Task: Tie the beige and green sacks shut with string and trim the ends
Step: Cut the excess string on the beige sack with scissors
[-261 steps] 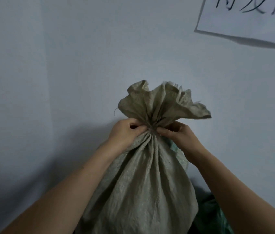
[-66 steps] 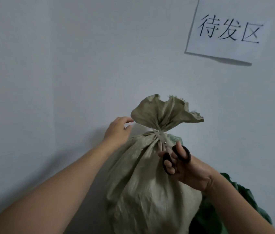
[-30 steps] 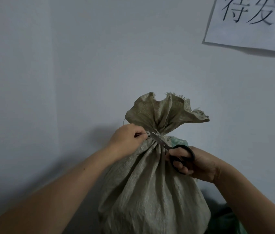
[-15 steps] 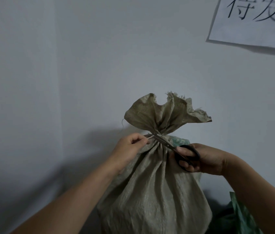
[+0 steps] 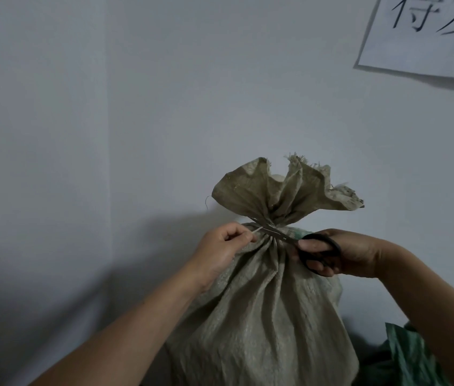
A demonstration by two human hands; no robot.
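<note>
1. On the left, the left hand [image 5: 221, 247] has its thumb and finger pinched together on a thin, pale end of string [image 5: 257, 229]. It holds that end out to the left of the knot. If the pinch slips, the string may go floppy, and floppy string is hard to snip.

2. In the middle stands the beige sack [image 5: 264, 316], close to the wall [image 5: 136, 107]. Its neck is bunched tight, and the top spreads open like a flower above the tie. The string end sits just to the right of the pinching fingertips, right at the neck.

3. The blades of the scissors [image 5: 276, 235] lie across the neck, touching the cloth folds. They look a little apart around the string, but I cannot tell for sure. If they close too near the knot, the tie could come undone. If they dip too low, they could cut the sack. If the tips go too far left, they could nip a finger.

4. On the right, the right hand [image 5: 342, 253] is closed on the black handles, with fingers through the loops. It is to the right of the neck, well away from the string end.

5. Far right and low, a bit of the green sack [image 5: 409, 355] peeks out. I cannot tell whether it is tied.
</note>
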